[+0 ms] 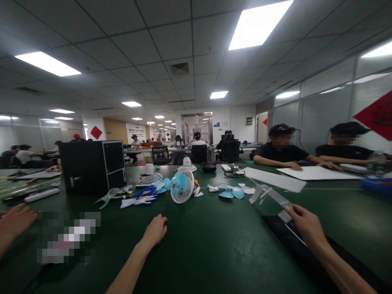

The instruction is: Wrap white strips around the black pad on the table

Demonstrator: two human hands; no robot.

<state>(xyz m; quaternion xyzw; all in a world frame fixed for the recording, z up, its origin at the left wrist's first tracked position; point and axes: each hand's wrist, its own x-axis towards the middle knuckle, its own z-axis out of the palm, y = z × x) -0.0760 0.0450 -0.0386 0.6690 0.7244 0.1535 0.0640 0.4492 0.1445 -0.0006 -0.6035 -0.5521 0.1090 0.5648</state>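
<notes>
My left hand (156, 229) rests on the green tabletop (196, 249), its fingers curled in with nothing visible in them. My right hand (308, 226) pinches one end of a bent, clear plastic strip (274, 198), lifted over the right side of the table. Beneath it lies a flat black item (343, 257), like a bag or sleeve, partly covered by my forearm. Ahead of my left hand stands a small fan (182, 185) with light blue blades and a white guard.
Behind my left hand are blue-and-white gloves (142, 199) and a black computer case (92, 167). Loose blue fan blades (231, 192) lie mid-table. Another person's hand (18, 222) is at far left. Across the table, a person (281, 151) touches a white board (318, 173).
</notes>
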